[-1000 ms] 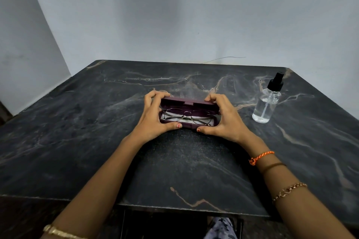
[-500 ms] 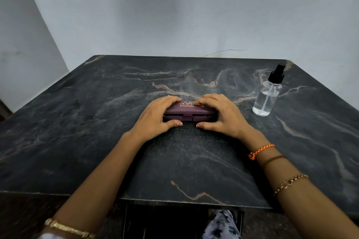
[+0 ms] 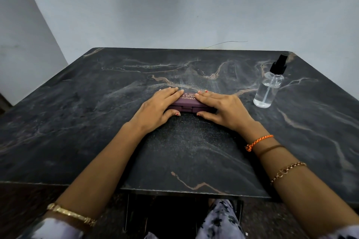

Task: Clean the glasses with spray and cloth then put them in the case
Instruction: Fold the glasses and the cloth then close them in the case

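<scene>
Maroon plastic forms the glasses case (image 3: 189, 103), which lies shut at the middle of the dark marble table (image 3: 97, 122); gold lettering is printed on its lid, partly hidden by fingers, and a seam with a small catch is seen along its near side. The glasses themselves cannot be seen, since the lid is down.

The left hand (image 3: 157, 108) is laid flat over the left end of the case, its fingers straight and pressed on the lid, its thumb set against the near side; the right hand (image 3: 223, 109) is laid in the same way over the right end, fingers straight across the lid, thumb resting along the near edge. Nothing is gripped or pinched by either hand; the case is only pressed down from above, and the fingertips of the two hands nearly meet over the lettering.

A clear spray bottle (image 3: 269, 87) with a black pump top stands upright to the right of the case, well apart from the right hand; clear liquid and a thin dip tube are seen inside it.

An orange thread band (image 3: 258, 141), a thin dark band and a gold chain bracelet (image 3: 287, 171) are worn on the right forearm; a gold bangle (image 3: 71, 214) is worn on the left arm near the lower edge of the view. A grey wall (image 3: 174, 6) rises behind the table; patterned fabric is seen below the near table edge.
</scene>
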The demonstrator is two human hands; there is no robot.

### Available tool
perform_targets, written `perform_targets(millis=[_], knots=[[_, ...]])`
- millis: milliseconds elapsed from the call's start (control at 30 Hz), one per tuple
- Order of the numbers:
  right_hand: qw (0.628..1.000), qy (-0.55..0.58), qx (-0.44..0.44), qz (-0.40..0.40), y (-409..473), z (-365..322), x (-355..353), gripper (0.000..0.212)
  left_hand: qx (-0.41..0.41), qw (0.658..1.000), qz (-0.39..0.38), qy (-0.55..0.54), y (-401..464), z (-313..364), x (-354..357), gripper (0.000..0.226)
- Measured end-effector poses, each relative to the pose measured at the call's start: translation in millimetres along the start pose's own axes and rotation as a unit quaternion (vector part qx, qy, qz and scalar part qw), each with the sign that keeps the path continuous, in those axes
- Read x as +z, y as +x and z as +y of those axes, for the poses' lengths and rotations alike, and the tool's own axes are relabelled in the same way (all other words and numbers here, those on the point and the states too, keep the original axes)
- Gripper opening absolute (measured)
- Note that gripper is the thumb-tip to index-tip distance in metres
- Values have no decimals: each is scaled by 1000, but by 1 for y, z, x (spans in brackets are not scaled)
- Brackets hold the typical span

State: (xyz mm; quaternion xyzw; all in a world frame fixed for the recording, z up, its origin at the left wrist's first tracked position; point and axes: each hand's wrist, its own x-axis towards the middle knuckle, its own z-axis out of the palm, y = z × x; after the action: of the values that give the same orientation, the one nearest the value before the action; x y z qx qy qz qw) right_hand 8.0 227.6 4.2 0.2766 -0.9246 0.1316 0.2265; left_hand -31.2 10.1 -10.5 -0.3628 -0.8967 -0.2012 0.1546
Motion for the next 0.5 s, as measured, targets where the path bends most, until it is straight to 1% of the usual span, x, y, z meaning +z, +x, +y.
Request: perform_targets(millis=[267, 400, 500], knots=[[998, -47, -31, 3, -1, -2, 2, 42, -4, 1000, -10, 21, 0, 1, 0, 57], [999, -31, -19, 3, -1, -1, 3, 42, -11, 1000, -10, 21, 0, 3, -1, 58], [1000, 3, 10, 7, -1, -1, 2, 42, -15, 999, -6, 41, -2, 5, -2, 58]])
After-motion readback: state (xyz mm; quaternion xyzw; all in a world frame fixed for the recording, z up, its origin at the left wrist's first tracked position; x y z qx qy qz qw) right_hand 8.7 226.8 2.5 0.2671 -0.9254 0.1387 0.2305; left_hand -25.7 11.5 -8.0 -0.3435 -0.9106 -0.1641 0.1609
